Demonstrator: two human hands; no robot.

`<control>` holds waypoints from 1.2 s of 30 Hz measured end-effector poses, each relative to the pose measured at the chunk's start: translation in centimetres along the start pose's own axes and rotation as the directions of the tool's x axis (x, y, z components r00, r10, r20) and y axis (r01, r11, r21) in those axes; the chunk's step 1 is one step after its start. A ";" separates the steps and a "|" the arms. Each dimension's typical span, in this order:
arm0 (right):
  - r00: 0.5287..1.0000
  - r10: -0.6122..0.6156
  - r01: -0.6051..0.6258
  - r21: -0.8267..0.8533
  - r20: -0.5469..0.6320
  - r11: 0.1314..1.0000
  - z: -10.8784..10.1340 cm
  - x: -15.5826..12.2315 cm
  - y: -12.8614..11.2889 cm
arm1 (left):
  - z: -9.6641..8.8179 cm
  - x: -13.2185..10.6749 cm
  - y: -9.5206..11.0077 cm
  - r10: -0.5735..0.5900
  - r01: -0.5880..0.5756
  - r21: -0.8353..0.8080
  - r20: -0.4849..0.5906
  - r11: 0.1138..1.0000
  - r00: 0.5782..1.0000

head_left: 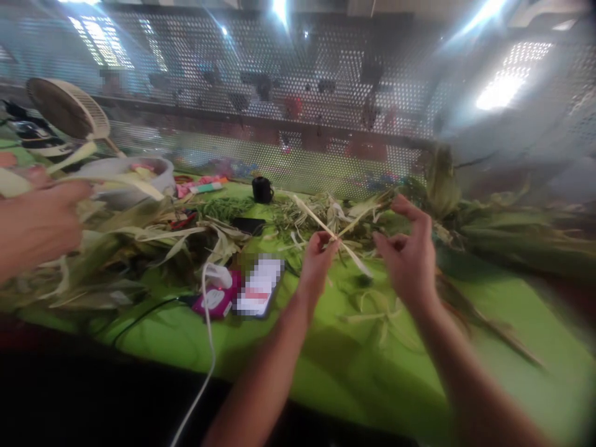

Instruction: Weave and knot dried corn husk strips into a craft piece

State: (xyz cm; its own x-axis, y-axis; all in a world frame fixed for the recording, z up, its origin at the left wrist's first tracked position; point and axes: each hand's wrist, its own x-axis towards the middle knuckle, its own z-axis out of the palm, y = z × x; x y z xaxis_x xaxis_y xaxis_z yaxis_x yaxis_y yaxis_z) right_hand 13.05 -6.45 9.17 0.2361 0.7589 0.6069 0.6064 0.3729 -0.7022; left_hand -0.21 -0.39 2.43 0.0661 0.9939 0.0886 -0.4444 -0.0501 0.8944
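Left hand (pixel 316 264): thumb and fingers pinched on the crossed strips (pixel 356 257).
Right hand (pixel 412 257): thumb and forefinger spread apart, near the strips' upper right end; contact unclear.
Crossed strips: at the left fingertips, between both hands.
Loose strips (pixel 385 313): on the green surface (pixel 321 366), nearer the wearer than the right hand.
Phone (pixel 258 288): left of the left hand, beside a magenta block (pixel 216 301).
Co-worker's hand (pixel 41 223): far left of both.
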 end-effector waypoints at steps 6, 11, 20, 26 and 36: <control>0.862 0.297 -0.401 0.193 0.412 0.896 3.0 -0.2 2.3 | -0.3 0.0 0.1 -0.056 0.057 -0.012 0.041 0.998 0.998; 0.896 0.256 -0.350 0.224 0.362 0.909 3.4 0.9 3.9 | -0.8 0.5 0.3 -0.090 0.085 0.039 0.136 0.996 0.987; 0.873 0.335 -0.431 0.238 0.356 0.870 3.2 1.7 3.3 | -0.7 0.2 1.0 -0.080 0.066 0.063 0.262 0.996 0.962; 0.910 0.307 -0.381 0.271 0.278 0.884 3.4 1.8 4.3 | -0.3 -0.1 1.0 -0.167 0.162 0.038 0.264 0.986 0.950; 0.902 0.327 -0.408 0.312 0.282 0.858 3.5 1.6 4.5 | -0.5 0.3 -0.1 -0.135 0.140 0.001 0.283 0.990 0.950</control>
State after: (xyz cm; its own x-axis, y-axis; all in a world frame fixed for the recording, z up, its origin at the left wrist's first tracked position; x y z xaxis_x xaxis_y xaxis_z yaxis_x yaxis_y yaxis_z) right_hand 13.51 -1.63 5.68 0.1973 0.9569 0.2131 0.1869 0.1767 -0.9664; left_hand -0.59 -0.08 2.15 0.3758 0.9226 0.0874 -0.4295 0.0898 0.8986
